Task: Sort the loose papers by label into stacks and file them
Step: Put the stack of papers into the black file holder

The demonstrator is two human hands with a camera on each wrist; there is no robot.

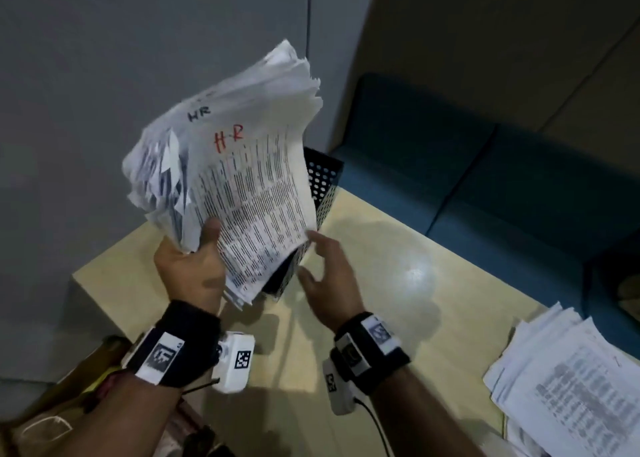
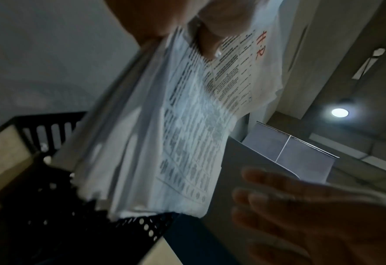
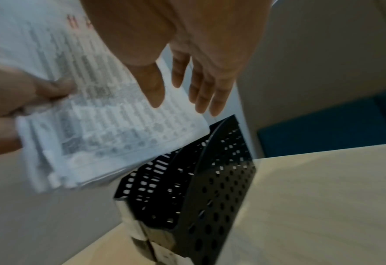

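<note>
Pale table [image 1: 398, 283], black mesh file rack [image 1: 323, 179] at 12 o'clock. Left hand [image 1: 188, 266] gripping thick, floppy paper stack [image 1: 242, 165] by bottom edge; right hand [image 1: 329, 273] hovering spread, empty. Needing support underneath.

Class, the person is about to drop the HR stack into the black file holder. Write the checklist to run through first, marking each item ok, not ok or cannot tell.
1. Left hand has a firm grip on the HR stack: ok.
2. Top sheets read HR: ok.
3. Stack edges squared: not ok, fanned.
4. Right hand free to guide: ok.
5. Stack over the file holder: ok.
6. Holder slot empty: cannot tell.
</note>
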